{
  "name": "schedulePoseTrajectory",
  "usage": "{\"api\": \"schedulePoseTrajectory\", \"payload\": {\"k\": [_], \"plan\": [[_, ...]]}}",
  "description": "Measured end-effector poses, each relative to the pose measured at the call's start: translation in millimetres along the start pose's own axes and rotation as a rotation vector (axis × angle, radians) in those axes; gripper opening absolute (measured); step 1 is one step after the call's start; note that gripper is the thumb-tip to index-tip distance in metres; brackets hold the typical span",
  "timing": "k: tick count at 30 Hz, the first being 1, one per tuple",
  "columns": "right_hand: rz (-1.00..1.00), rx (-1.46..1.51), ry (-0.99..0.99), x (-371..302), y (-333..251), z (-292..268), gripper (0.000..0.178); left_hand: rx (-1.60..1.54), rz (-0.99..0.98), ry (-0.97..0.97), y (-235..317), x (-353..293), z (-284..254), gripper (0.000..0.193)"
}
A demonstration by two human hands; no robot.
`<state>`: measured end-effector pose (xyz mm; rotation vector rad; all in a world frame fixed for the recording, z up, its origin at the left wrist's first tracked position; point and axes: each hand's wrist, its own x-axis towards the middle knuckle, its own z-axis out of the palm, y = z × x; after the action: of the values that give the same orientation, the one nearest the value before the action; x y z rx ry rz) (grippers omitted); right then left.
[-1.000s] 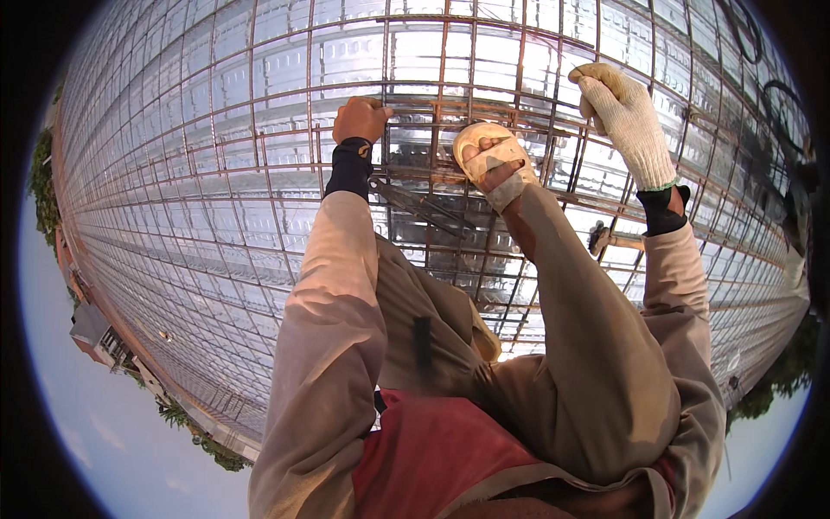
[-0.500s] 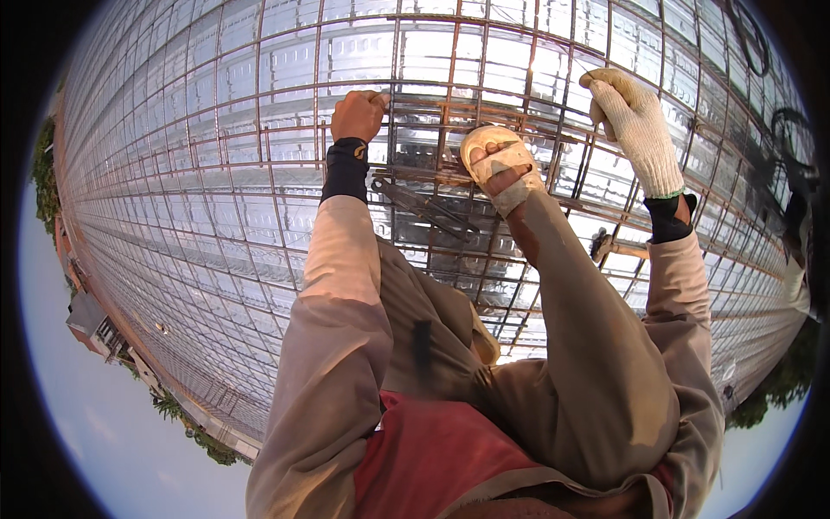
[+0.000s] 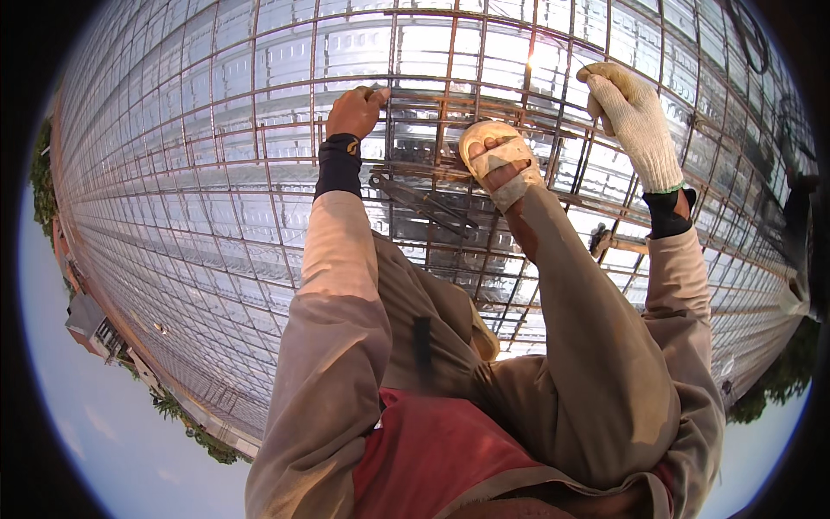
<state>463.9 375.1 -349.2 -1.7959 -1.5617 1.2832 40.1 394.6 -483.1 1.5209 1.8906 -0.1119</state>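
My bare left hand [image 3: 355, 112], with a black wristband, is closed with its fingertips against a crossing of the rusty rebar mesh [image 3: 313, 112]. Whatever is in its pinch is too small to make out. My right hand [image 3: 629, 108], in a cream knitted glove, is curled closed over the mesh to the right of my foot. A thin wire-like line shows at its fingertips, but what it grips is hidden. Between my arms, dark long-handled pincers [image 3: 424, 206] lie across the bars. My sandaled foot [image 3: 499, 154] rests on the mesh between the hands.
Shiny ribbed metal decking [image 3: 346, 52] lies under the bars. A tool with a wooden handle [image 3: 624, 246] and dark head lies beside my right leg. Dark coiled cable or hose [image 3: 752, 43] is at the far right. Buildings [image 3: 89, 316] and trees stand beyond the left edge.
My left hand has shifted slightly left in the picture. My right hand has moved slightly up and left, staying closed. The pincers lie where they were on the mesh.
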Motion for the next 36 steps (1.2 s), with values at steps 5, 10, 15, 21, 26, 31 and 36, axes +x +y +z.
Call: {"api": "schedulePoseTrajectory", "payload": {"k": [5,10,15,21,26,31,36], "plan": [[0.041,-0.065,0.022,-1.9,-0.1,-6.0,0.04,0.012,-0.015,-0.034,-10.8,11.3,13.5,0.062],[0.087,-0.02,0.009,-5.1,-2.2,-8.3,0.04,0.001,-0.037,-0.096,-29.3,26.6,22.6,0.067],[0.056,-0.058,0.031,-4.7,3.7,-12.4,0.04,-0.031,-0.016,-0.097,-10.8,21.2,23.3,0.074],[0.074,-0.044,0.042,-0.6,4.0,-11.3,0.042,-0.055,-0.002,-0.106,-25.0,29.7,26.1,0.079],[0.063,-0.092,0.001,6.2,2.3,-10.0,0.041,-0.091,0.007,-0.095,-23.9,28.3,25.3,0.079],[0.066,-0.113,-0.018,9.1,-7.9,-4.5,0.041,-0.128,0.0,-0.098,-24.5,26.2,21.8,0.079],[0.041,-0.176,-0.047,10.6,-7.6,-0.7,0.039,-0.143,-0.011,-0.11,-27.7,27.9,23.4,0.08]]}}
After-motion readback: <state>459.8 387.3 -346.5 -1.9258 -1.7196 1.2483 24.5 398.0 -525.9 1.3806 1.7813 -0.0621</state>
